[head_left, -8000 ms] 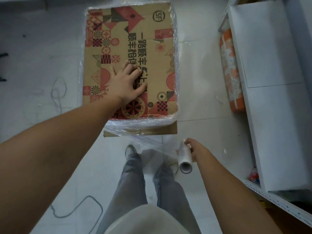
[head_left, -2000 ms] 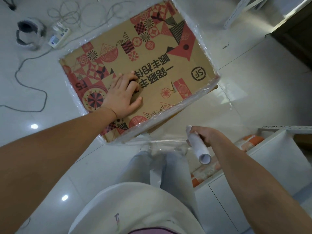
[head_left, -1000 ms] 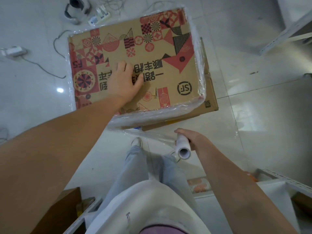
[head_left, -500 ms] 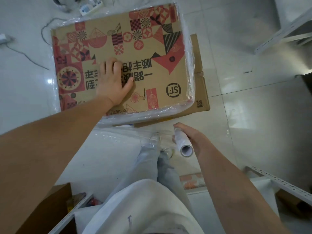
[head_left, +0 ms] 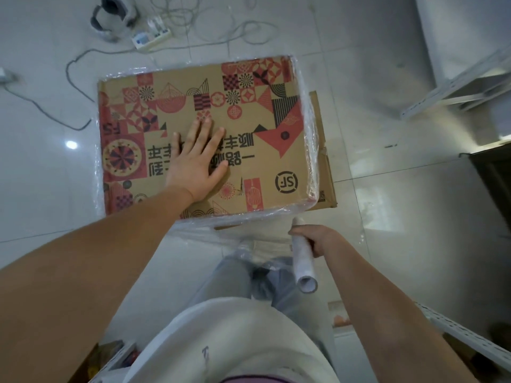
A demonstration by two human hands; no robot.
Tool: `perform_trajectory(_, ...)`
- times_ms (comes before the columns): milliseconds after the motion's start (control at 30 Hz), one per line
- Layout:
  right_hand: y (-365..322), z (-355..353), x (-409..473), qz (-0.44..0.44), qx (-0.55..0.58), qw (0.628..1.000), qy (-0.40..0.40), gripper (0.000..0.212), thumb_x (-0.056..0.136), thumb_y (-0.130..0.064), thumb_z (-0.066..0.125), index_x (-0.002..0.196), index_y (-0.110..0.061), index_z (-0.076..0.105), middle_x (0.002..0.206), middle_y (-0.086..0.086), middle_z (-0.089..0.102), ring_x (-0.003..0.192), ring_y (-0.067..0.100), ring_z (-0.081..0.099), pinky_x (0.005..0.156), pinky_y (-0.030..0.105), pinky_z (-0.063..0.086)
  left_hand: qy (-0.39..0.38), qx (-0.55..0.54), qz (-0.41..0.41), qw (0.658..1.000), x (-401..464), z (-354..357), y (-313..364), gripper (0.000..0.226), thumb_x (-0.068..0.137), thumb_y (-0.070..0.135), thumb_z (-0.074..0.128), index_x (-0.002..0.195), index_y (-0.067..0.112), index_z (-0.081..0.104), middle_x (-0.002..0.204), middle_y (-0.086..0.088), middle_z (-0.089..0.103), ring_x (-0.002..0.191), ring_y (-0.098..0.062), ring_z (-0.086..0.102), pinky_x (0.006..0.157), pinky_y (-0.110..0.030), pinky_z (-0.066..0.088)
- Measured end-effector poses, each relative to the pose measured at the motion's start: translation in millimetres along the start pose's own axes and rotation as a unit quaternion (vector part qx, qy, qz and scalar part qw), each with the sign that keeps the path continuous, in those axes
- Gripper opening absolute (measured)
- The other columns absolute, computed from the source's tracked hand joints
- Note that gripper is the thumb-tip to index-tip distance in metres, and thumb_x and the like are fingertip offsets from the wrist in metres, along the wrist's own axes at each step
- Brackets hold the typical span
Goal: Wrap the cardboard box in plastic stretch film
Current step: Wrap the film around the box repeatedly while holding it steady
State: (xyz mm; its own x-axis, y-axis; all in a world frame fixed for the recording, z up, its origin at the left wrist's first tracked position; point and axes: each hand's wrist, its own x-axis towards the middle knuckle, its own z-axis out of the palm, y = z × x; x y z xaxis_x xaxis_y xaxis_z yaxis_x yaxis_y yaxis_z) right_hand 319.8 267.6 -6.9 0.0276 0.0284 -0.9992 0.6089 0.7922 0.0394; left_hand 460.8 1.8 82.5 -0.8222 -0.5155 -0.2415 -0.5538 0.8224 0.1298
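The cardboard box (head_left: pixel 210 139) is lying printed face up in the upper middle of the frame, standing on the tiled floor (head_left: pixel 401 205), with clear stretch film (head_left: pixel 311 139) already clinging round its side edges. Compared with half a second ago it is sitting further right and lower in the frame, and over the last couple of seconds the printed face has been turning under the camera, which suggests the person is walking round the box and laying another band of film. A plain cardboard flap (head_left: pixel 326 175) is sticking out past the right edge, below the wrapped part.

The left hand (head_left: pixel 197 161) is resting flat on the middle of the top face, fingers straight and spread, holding nothing and pressing the box steady. The right hand (head_left: pixel 318 241) is clenching the stretch film roll (head_left: pixel 302 258), fingers curled round its upper half, just below the box's lower right corner and apart from it. A loose sheet of film is running from the roll up to the near edge of the box, hanging slack over the person's legs; the slack will probably need pulling taut before the next pass.

At the upper left of the frame a power strip (head_left: pixel 150 37) and loose cables (head_left: pixel 221 26) are lying on the floor, well apart from the box
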Motion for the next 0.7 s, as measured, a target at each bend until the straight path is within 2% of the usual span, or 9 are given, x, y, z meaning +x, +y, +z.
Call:
perform_trajectory(67, -5.9, -10.1, 1.3, 0.011, 0.017, 1.0, 0.01, 0.03, 0.086, -0.015, 0.061, 0.11, 0.001, 0.053, 0.1, 0.019, 0.061, 0.089, 0.031, 0.061, 0.092, 0.041, 0.05, 0.001, 0.002, -0.004, 1.0, -0.1, 1.5, -1.5, 0.07, 0.088, 0.06, 0.008, 0.151, 0.03, 0.001, 0.159, 0.002, -0.01, 0.145, -0.016, -0.015, 0.116, -0.052, -0.004)
perform_trajectory(133, -10.4, -23.2, 4.3, 0.007, 0.051, 0.998, 0.038, 0.029, 0.083, -0.021, 0.057, 0.103, 0.0, 0.055, 0.099, 0.02, 0.062, 0.093, 0.032, 0.062, 0.094, 0.041, 0.049, 0.002, 0.003, -0.005, 1.0, 0.8, 2.2, -0.8, 0.07, 0.089, 0.059, 0.01, 0.151, 0.03, 0.002, 0.159, 0.003, -0.009, 0.145, -0.015, -0.013, 0.116, -0.052, -0.003)
perform_trajectory(200, -12.9, -30.9, 6.1, -0.01, 0.067, 0.997, 0.034, 0.032, 0.077, -0.028, 0.054, 0.097, -0.004, 0.053, 0.095, 0.019, 0.06, 0.088, 0.032, 0.06, 0.082, 0.037, 0.052, 0.005, 0.005, -0.005, 1.0, 1.6, 1.1, 1.0, 0.069, 0.089, 0.059, 0.012, 0.151, 0.03, 0.004, 0.159, 0.003, -0.007, 0.146, -0.015, -0.011, 0.116, -0.051, -0.003)
perform_trajectory(267, -15.0, -26.8, 0.0, -0.024, 0.066, 0.998, -0.006, 0.029, 0.08, -0.034, 0.057, 0.092, -0.009, 0.051, 0.082, 0.014, 0.056, 0.071, 0.027, 0.055, 0.064, 0.031, 0.048, 0.008, -0.002, -0.008, 1.0, 0.2, -0.9, 0.9, 0.069, 0.089, 0.058, 0.014, 0.151, 0.029, 0.007, 0.159, 0.003, -0.003, 0.146, -0.016, -0.008, 0.117, -0.05, -0.003)
perform_trajectory(333, -20.8, -23.3, -1.6, -0.021, 0.023, 0.999, -0.023, 0.034, 0.082, -0.036, 0.066, 0.1, -0.01, 0.053, 0.083, 0.014, 0.059, 0.067, 0.026, 0.058, 0.06, 0.031, 0.05, 0.015, -0.002, -0.014, 1.0, -0.6, -1.1, 0.9, 0.069, 0.089, 0.056, 0.016, 0.151, 0.028, 0.01, 0.16, 0.003, 0.0, 0.146, -0.016, -0.006, 0.117, -0.049, -0.003)
perform_trajectory(433, -27.0, -32.6, 5.0, 0.01, -0.007, 1.0, -0.006, 0.037, 0.082, -0.019, 0.07, 0.11, -0.006, 0.049, 0.107, 0.02, 0.063, 0.091, 0.032, 0.066, 0.084, 0.045, 0.055, 0.026, -0.004, -0.019, 0.999, -0.7, -1.3, 3.5, 0.068, 0.089, 0.055, 0.019, 0.151, 0.027, 0.014, 0.159, 0.001, 0.005, 0.146, -0.017, -0.001, 0.117, -0.049, -0.001)
perform_trajectory(533, -34.0, -49.8, 18.8, 0.039, 0.019, 0.999, 0.005, 0.039, 0.078, -0.012, 0.066, 0.113, -0.006, 0.048, 0.119, 0.023, 0.061, 0.101, 0.038, 0.064, 0.092, 0.054, 0.049, 0.028, 0.008, -0.019, 0.999, -3.4, -0.7, 5.7, 0.067, 0.09, 0.053, 0.021, 0.151, 0.027, 0.013, 0.159, 0.0, 0.005, 0.146, -0.019, 0.001, 0.117, -0.05, 0.002)
perform_trajectory(600, -37.8, -53.8, 16.2, 0.055, 0.015, 0.998, 0.017, 0.047, 0.075, -0.013, 0.064, 0.119, -0.006, 0.049, 0.118, 0.023, 0.06, 0.106, 0.039, 0.061, 0.096, 0.054, 0.046, 0.025, 0.019, -0.021, 0.999, -3.6, -3.7, 5.6, 0.066, 0.09, 0.053, 0.021, 0.151, 0.027, 0.015, 0.159, -0.002, 0.006, 0.146, -0.02, 0.002, 0.116, -0.051, 0.004)
perform_trajectory(700, -40.1, -54.7, 8.7, 0.054, 0.014, 0.998, 0.018, 0.017, 0.083, -0.012, 0.054, 0.096, -0.002, 0.05, 0.096, 0.023, 0.062, 0.096, 0.036, 0.061, 0.099, 0.048, 0.045, 0.024, 0.012, -0.032, 0.999, -0.6, -10.0, 12.5, 0.065, 0.088, 0.049, 0.023, 0.148, 0.023, 0.027, 0.158, -0.002, 0.012, 0.145, -0.02, 0.006, 0.115, -0.051, 0.007)
